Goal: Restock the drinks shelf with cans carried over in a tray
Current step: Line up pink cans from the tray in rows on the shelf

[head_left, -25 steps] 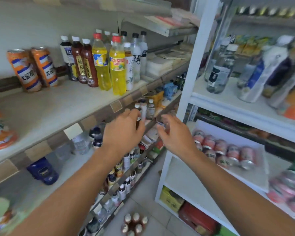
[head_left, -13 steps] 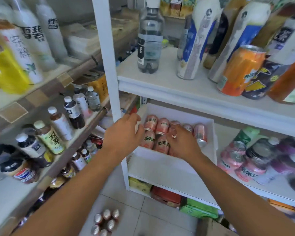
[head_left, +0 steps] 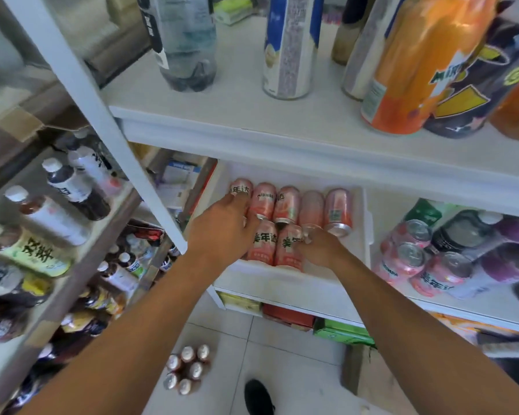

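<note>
A white tray sits on the middle white shelf with several pink cans lying in two rows inside it. My left hand reaches into the tray's left side, its fingers curled over a pink can in the far-left corner. My right hand is at the front row, its fingertips pinching the top rim of another pink can. More pink cans stand upright on the same shelf, right of the tray.
The shelf above holds tall bottles and an orange can. A white upright post runs close to my left arm. Bottles fill the wooden shelves at left. A cluster of cans stands on the tiled floor by my shoe.
The view has swung from the left wooden shelves to the white rack and closed in. My left hand moved off the tray's edge onto the cans; my right hand took hold of a can's rim.
</note>
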